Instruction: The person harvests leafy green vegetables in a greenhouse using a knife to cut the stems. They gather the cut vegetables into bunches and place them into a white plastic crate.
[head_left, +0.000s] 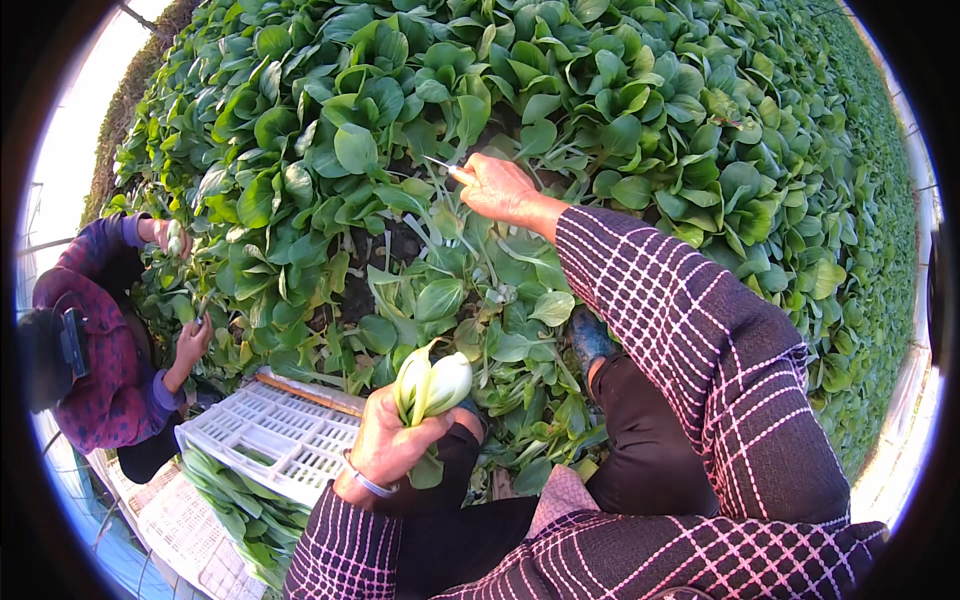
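My left hand (390, 442), with a band at its wrist, is closed around a small bunch of pak choi (433, 382), pale stem bases pointing up and leaves hanging below the fist. Farther forward, my right hand (491, 184) grips the handle of a small knife (450, 169); its thin blade points up and left, just over the leaves. Standing pak choi plants (450, 75) rise beyond the blade. Under and between my hands, cut or loose leaves (439, 300) lie over dark soil.
A white plastic crate (277, 435) stands at my left, with leafy greens (247, 510) beside it and another pale crate (187, 525) beyond. At the far left, a co-worker (105, 337) crouches, holding greens and a tool. My shoe (592, 337) rests among the leaves.
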